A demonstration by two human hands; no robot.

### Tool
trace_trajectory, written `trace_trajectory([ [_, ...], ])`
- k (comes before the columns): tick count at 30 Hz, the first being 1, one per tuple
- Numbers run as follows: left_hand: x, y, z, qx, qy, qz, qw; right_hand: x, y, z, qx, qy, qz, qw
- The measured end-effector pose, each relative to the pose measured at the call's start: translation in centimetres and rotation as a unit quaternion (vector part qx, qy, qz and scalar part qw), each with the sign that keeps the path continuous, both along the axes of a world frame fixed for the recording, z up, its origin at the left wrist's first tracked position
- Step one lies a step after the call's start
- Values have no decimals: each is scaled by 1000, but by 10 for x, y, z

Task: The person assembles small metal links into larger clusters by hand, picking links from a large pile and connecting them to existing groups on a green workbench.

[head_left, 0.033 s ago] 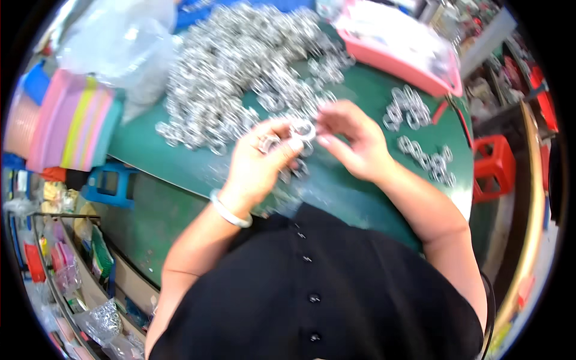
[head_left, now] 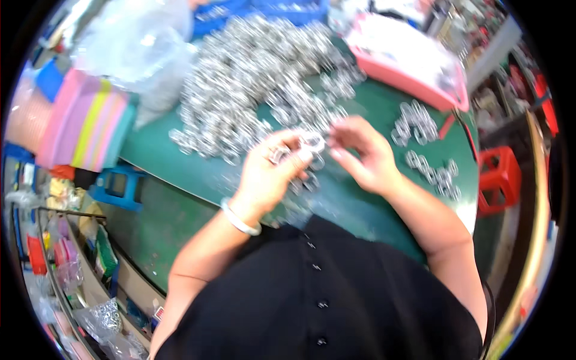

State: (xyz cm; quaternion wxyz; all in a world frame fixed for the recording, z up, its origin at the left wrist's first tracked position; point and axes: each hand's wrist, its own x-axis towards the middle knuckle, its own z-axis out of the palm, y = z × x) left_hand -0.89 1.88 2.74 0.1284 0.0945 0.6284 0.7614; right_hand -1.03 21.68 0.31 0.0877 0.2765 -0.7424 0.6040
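My left hand (head_left: pixel 267 174), with a pale bangle on its wrist, is closed on a silver metal ring (head_left: pixel 313 142), pinched between thumb and fingers. More silver links show between its fingers and hang below. Close to the ring's right side is my right hand (head_left: pixel 367 157), its fingers curved and its thumb apart from them. Blur hides whether its fingertips touch the ring. Both hands are over the near part of the green table (head_left: pixel 360 207). A large heap of silver metal rings (head_left: pixel 246 72) lies just beyond them.
Small groups of linked rings (head_left: pixel 415 123) lie at the right, near red-handled pliers (head_left: pixel 461 129). A pink basket (head_left: pixel 414 81) stands at the back right, a clear plastic bag (head_left: pixel 135 51) at the left. Stools, one blue (head_left: pixel 117 187) and one red (head_left: pixel 499 180), flank the table.
The whole view has shifted, so the table and hands appear slightly lower and farther right. The hands keep nearly the same pose around the ring.
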Motion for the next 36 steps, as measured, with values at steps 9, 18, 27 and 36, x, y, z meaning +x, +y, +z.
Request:
trace_trajectory([
  [9, -66, -72, 94, -91, 314, 165, 931, -11, -6, -5, 8, 45, -69, 997],
  [18, -231, -197, 245, -396, 520, 465, 597, -16, 4, -6, 52, 90, -107, 989],
  [27, -259, -233, 218, -546, 383, 401, 628, -21, 7, -12, 89, 89, -104, 987],
  [36, -102, -101, 81, -521, 617, 147, 572, -26, 9, -16, 179, 89, -162, 966],
])
